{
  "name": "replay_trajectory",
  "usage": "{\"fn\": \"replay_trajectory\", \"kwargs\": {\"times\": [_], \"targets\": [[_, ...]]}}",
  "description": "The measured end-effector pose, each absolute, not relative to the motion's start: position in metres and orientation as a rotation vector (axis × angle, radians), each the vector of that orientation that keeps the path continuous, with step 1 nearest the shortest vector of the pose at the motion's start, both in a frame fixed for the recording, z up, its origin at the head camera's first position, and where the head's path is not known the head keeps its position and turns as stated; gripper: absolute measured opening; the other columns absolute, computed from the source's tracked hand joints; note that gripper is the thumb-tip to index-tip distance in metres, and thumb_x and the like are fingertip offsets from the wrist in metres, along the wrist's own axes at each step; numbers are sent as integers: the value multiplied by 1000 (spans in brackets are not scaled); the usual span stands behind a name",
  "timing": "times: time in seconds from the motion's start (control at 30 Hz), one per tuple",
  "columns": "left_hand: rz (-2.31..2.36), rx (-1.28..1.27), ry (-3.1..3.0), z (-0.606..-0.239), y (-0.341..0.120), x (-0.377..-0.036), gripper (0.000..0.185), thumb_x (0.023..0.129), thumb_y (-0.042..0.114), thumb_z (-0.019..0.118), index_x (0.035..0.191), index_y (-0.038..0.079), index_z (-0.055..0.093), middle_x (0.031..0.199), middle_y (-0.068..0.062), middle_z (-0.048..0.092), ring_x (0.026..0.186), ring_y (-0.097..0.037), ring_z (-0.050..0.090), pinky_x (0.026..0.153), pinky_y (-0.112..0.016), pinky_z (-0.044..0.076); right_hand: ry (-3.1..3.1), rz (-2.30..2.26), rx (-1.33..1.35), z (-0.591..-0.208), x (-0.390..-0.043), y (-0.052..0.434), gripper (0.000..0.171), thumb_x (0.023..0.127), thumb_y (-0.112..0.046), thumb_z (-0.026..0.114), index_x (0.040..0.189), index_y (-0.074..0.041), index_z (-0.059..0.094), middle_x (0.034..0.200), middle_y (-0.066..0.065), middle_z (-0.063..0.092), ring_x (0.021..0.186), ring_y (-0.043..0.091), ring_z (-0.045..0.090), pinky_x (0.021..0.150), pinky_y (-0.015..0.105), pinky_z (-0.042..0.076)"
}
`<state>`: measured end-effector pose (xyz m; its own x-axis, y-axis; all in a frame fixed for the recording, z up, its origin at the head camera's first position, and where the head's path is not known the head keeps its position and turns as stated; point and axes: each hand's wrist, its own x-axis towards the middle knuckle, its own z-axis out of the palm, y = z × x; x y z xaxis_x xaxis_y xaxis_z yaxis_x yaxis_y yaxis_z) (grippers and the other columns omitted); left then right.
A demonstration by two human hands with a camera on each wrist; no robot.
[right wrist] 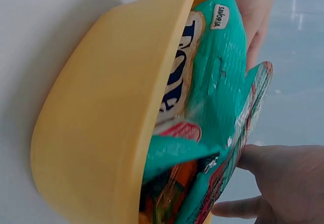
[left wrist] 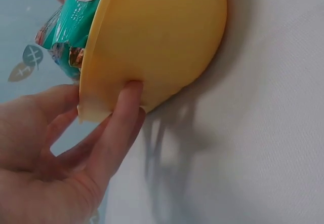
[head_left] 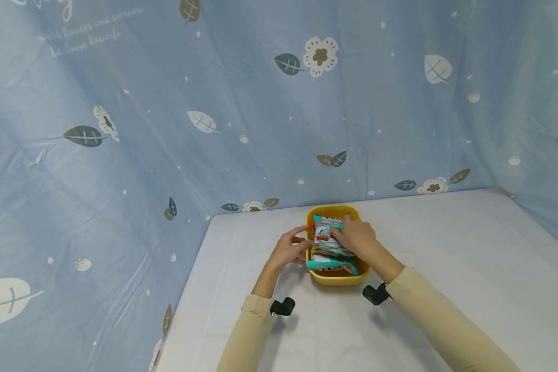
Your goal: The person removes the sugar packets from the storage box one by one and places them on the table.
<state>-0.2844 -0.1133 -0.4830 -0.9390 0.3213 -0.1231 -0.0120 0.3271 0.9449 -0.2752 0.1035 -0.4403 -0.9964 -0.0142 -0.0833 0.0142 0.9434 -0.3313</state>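
A yellow plastic bin (head_left: 337, 281) stands on the table with several glossy snack packets in it. My left hand (head_left: 287, 250) is at the bin's left side. In the left wrist view one fingertip presses the outer wall and another finger meets the rim. My right hand (head_left: 357, 237) reaches over the right rim, its extended fingers resting on the top teal, mint-printed packet (head_left: 323, 238). In the right wrist view this packet leans above the rim. Below it lies a teal packet (right wrist: 217, 82) with a "SAVORIA" label, and orange-red wrapping (right wrist: 174, 183) shows deeper inside.
A white cloth covers the table (head_left: 446, 248). Behind and to the left hangs a blue curtain (head_left: 260, 103) with leaf and flower prints, meeting the table's far edge close behind the bin. Small black devices (head_left: 282, 307) sit at both wrists.
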Motion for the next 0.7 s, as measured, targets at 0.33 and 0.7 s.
{"fn": "replay_trajectory", "kwargs": {"times": [0.33, 0.7], "targets": [[1668, 245, 2260, -483, -119, -286, 51, 97, 23, 63, 146, 26, 48, 124, -21, 60, 82, -21, 71, 67, -45, 64, 3034, -395, 45, -438, -274, 90, 62, 95, -54, 55, 120, 3, 57, 93, 21, 66, 76, 32, 61, 65, 44, 58], [1630, 216, 2310, -484, -117, -285, 48, 98, 21, 60, 144, 30, 49, 122, -20, 60, 79, -18, 69, 63, -39, 65, 2944, -392, 72, -434, -275, 87, 76, 96, -59, 49, 137, 5, 47, 120, 29, 62, 92, 36, 61, 80, 48, 60]]}}
